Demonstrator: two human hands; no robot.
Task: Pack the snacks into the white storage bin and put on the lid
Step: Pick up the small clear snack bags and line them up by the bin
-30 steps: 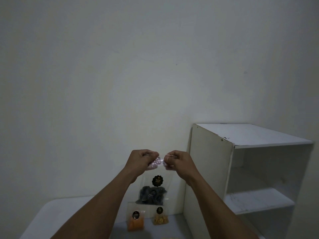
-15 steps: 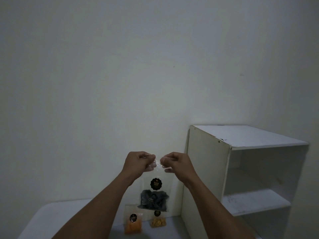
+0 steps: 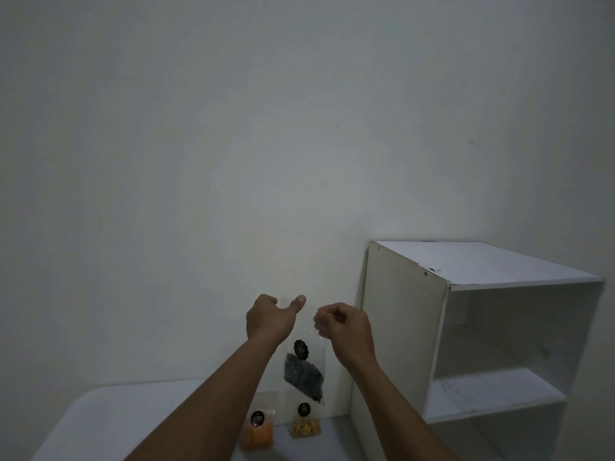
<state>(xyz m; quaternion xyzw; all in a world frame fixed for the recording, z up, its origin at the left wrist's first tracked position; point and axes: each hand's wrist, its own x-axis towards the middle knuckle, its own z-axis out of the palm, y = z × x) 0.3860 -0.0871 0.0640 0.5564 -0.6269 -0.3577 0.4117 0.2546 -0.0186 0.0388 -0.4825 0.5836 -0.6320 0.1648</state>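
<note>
Head view: dark-snack bag (image 3: 303, 371) between fingers (image 3: 322, 324) of right hand (image 3: 346, 331), left hand (image 3: 271, 319) alongside.

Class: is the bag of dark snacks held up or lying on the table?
Held up: the right hand pinches its top, and the bag of dark snacks hangs tilted, off the table.

White shelf unit (image 3: 402, 327); left of it, clear bag of black snacks (image 3: 303, 377), orange snack bag (image 3: 258, 435), yellow snack bag (image 3: 305, 427), all black-labelled.
</note>
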